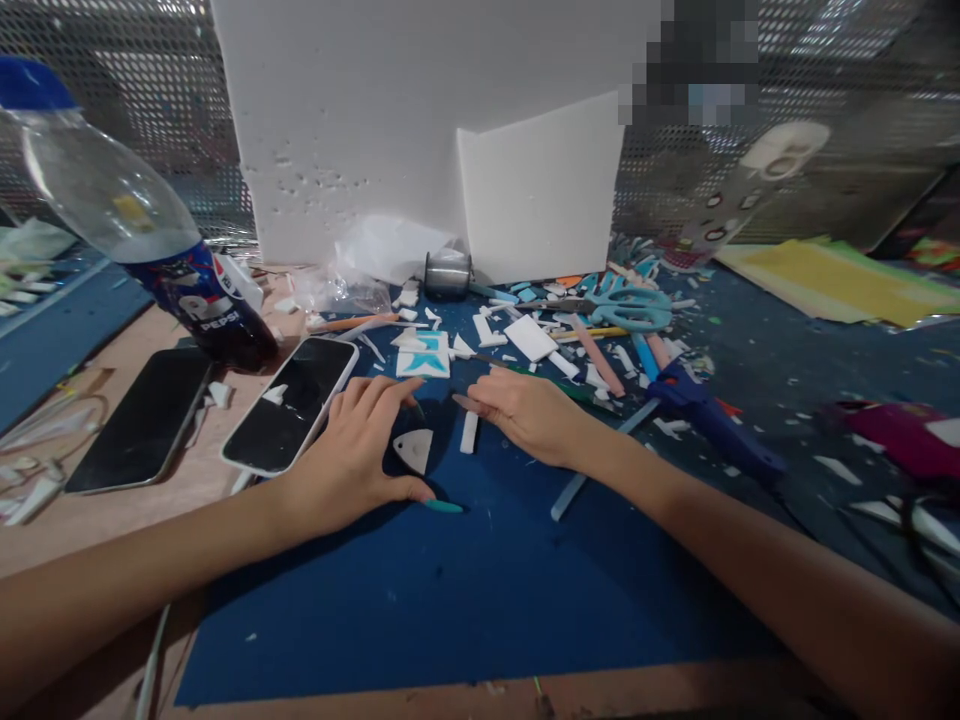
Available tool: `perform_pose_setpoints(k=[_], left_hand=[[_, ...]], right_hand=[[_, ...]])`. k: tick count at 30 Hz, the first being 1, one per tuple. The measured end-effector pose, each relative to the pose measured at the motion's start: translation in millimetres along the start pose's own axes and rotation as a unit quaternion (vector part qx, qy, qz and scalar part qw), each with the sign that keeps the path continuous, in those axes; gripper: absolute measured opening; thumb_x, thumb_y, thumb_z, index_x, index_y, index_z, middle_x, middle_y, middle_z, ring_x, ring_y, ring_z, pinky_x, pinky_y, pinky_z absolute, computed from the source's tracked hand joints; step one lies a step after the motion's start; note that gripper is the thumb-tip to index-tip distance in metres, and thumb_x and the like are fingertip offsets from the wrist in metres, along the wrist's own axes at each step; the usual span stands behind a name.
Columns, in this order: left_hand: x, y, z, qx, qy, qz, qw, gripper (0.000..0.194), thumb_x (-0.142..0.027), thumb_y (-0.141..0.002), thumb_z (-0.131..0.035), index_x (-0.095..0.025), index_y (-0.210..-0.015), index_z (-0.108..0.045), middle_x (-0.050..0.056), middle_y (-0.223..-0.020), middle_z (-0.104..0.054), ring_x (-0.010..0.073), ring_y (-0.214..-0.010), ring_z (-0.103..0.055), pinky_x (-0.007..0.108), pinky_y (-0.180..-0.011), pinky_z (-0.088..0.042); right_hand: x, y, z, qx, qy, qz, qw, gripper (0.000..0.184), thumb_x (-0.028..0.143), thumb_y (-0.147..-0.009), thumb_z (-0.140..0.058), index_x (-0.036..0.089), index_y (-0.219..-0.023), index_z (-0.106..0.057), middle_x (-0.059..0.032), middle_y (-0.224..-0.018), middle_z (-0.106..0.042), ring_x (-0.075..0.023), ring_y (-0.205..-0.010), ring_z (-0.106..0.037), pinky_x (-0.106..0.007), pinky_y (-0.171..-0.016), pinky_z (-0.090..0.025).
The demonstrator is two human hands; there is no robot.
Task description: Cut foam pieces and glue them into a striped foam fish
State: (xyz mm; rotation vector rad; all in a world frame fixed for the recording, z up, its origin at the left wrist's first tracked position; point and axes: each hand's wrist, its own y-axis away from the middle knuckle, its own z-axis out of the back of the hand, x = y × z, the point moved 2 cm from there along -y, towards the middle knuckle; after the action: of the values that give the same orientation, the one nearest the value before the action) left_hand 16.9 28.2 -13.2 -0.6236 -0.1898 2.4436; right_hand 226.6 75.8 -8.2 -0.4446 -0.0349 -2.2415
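My left hand (349, 440) rests on the blue mat (420, 620), its thumb and fingers spread around a small white foam piece (414, 450) shaped like a fish head, with a dark dot. The piece lies between them, not gripped. My right hand (529, 410) is curled, its fingers pressed together; what they hold, if anything, is hidden. A narrow white foam strip (469, 432) lies just under its fingertips. Behind the hands is a white square (422, 354) with a turquoise shape on it. A green-handled tool (555, 382) runs behind my right hand.
Foam scraps, blue scissors (634, 305), a blue glue gun (709, 420) and a clear glue stick (574, 490) lie to the right. A dark phone (146, 420), a white-edged phone (292, 405) and a Pepsi bottle (187, 270) are left. White foam boards (360, 130) stand behind.
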Motion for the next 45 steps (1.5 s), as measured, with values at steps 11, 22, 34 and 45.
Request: perform_pose_setpoints(k=[11,22,34,45], left_hand=[[5,-5,14.7,0.103,0.028,0.005,0.994,0.079,-0.030,-0.075,-0.073,-0.023,-0.137,-0.024,0.008,-0.111,-0.052,0.0298,-0.106,-0.045,0.051,-0.091,-0.039],[-5,2,4.1,0.051,0.091,0.003,0.995,0.066,-0.010,-0.079,-0.067,-0.023,-0.131,-0.029,0.006,-0.109,-0.047,0.0220,-0.103,-0.052,0.040,-0.090,-0.047],[-12,5,3.7,-0.009,0.104,-0.049,0.993,0.039,-0.018,-0.088,-0.057,-0.020,-0.124,-0.043,0.005,-0.105,-0.040,0.0185,-0.099,-0.047,0.032,-0.085,-0.050],[-10,6,2.8,-0.033,0.108,-0.045,0.993,0.029,-0.029,-0.087,-0.059,-0.024,-0.115,-0.050,0.006,-0.108,-0.040,0.0211,-0.100,-0.048,0.036,-0.084,-0.049]], right_hand=[[1,21,39,0.036,-0.086,-0.106,0.990,0.039,0.053,-0.085,-0.051,0.024,-0.110,-0.045,-0.0096,-0.113,-0.046,-0.0215,-0.090,-0.050,-0.034,-0.072,-0.045],[10,25,25,0.041,-0.134,-0.086,0.986,0.056,0.050,-0.074,-0.064,0.025,-0.118,-0.039,-0.0092,-0.120,-0.044,-0.0241,-0.103,-0.049,-0.037,-0.083,-0.046],[12,25,20,0.029,-0.146,-0.048,0.988,0.049,0.041,-0.075,-0.064,0.023,-0.114,-0.041,-0.0088,-0.116,-0.045,-0.0236,-0.107,-0.047,-0.037,-0.088,-0.042],[21,23,16,-0.008,-0.066,-0.029,0.997,0.045,0.038,-0.074,-0.064,0.021,-0.110,-0.042,-0.0111,-0.110,-0.050,-0.0274,-0.104,-0.047,-0.041,-0.086,-0.040]])
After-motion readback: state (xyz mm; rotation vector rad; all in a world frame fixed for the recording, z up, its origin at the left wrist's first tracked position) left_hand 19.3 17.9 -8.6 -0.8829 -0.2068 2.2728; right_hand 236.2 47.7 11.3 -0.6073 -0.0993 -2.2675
